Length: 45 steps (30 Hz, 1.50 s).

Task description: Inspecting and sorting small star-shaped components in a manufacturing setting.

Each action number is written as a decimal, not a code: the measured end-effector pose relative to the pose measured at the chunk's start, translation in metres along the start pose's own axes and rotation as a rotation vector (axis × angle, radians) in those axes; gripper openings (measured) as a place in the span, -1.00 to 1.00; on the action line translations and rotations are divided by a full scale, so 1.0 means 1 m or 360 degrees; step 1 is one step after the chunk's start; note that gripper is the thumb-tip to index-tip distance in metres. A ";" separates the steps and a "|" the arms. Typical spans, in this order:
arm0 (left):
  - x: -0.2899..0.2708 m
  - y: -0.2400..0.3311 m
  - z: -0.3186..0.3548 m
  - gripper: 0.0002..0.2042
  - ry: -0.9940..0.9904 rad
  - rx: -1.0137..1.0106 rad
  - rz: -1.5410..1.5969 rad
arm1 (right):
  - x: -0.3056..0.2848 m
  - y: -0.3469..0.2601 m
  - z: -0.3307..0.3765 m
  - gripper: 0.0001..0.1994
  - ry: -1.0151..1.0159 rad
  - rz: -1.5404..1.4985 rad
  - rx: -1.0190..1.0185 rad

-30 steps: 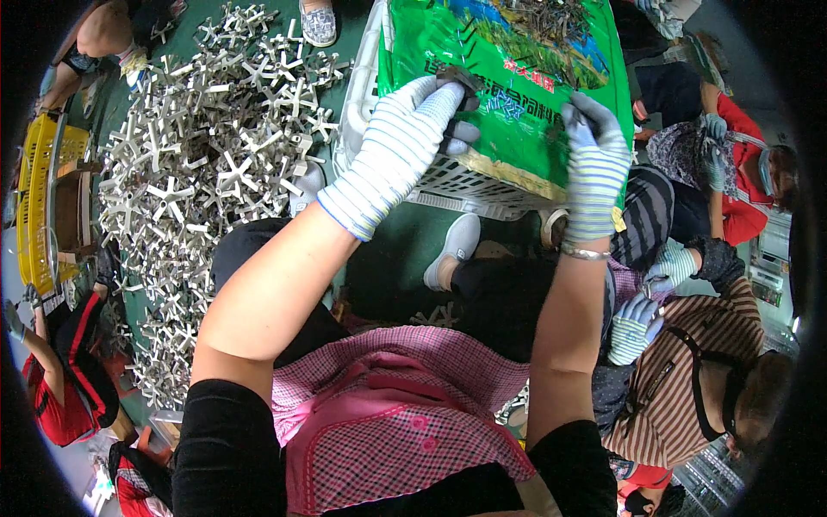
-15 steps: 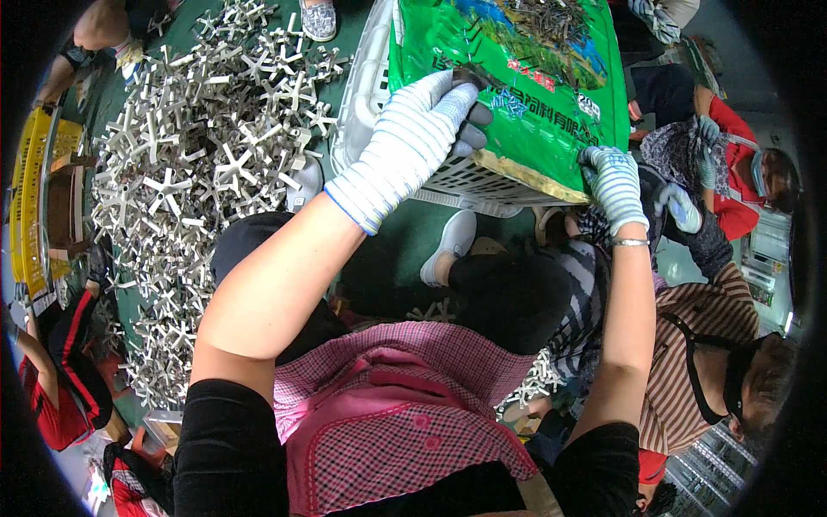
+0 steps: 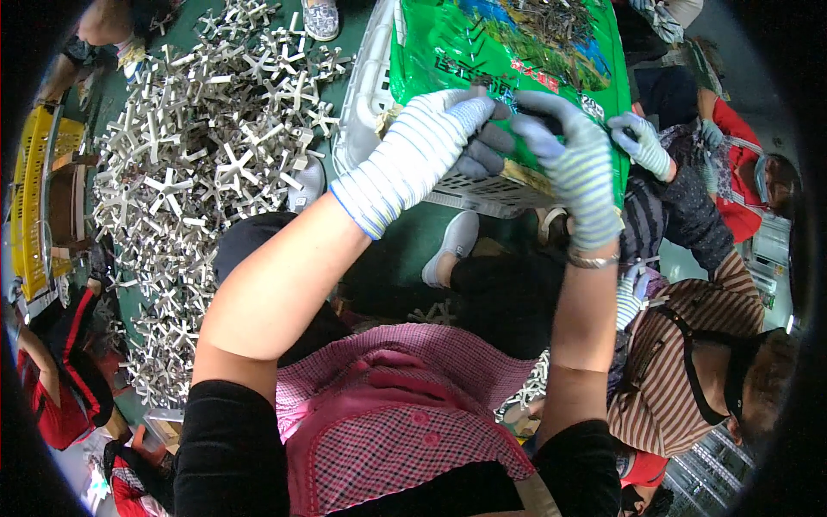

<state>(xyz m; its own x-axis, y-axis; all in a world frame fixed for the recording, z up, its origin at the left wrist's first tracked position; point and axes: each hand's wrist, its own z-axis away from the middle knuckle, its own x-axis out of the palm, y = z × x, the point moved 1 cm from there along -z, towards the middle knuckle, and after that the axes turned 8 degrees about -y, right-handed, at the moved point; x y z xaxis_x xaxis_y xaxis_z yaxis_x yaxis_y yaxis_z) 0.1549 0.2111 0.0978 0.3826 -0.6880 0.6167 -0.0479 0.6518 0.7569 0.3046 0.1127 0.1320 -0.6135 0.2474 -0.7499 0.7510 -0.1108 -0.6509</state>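
Over the near edge of the green plastic bag (image 3: 431, 52), my left hand (image 3: 422, 155), in a white striped glove with grey fingertips, is closed in a pinch. What it pinches is small and dark, too hidden to name. My right hand (image 3: 577, 159), in the same kind of glove, is raised close to the left fingertips. Its fingers are curved and apart, somewhat blurred, with nothing seen in them. Small dark slender pieces (image 3: 556, 21) lie in a heap on the bag. Beneath the bag stands a white plastic crate (image 3: 366, 103).
A large pile of white star-shaped parts (image 3: 198, 164) covers the green floor at left, beside a yellow crate (image 3: 34, 189). At right sits a co-worker in a striped top (image 3: 689, 353); a co-worker's gloved hand (image 3: 642, 142) is at the bag's right edge. Others sit around.
My right hand has left the bag's right corner and moved left toward my left hand. My left hand has shifted slightly down and right. A co-worker's gloved hand has come to the bag's right edge.
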 end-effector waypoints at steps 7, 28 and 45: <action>-0.004 0.017 0.011 -0.68 -0.0024 -0.0074 -0.0406 | 0.039 -0.002 -0.008 -0.69 0.0092 -0.0926 0.0285; -0.004 -0.005 -0.011 -0.74 0.0262 0.0027 -0.0412 | 0.039 0.011 -0.007 -0.77 0.0400 0.0260 -0.0261; -0.018 0.003 -0.005 -0.74 0.0412 0.0289 -0.0291 | 0.057 0.073 -0.030 -0.81 -0.0046 0.1200 0.0291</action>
<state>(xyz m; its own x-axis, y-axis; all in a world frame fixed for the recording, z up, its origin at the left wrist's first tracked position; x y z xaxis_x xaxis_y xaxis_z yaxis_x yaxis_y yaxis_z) 0.1528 0.2268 0.0883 0.6197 -0.6694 0.4098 -0.1112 0.4420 0.8901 0.3321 0.1478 0.0452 0.0390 0.0172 -0.9991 0.9174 -0.3968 0.0290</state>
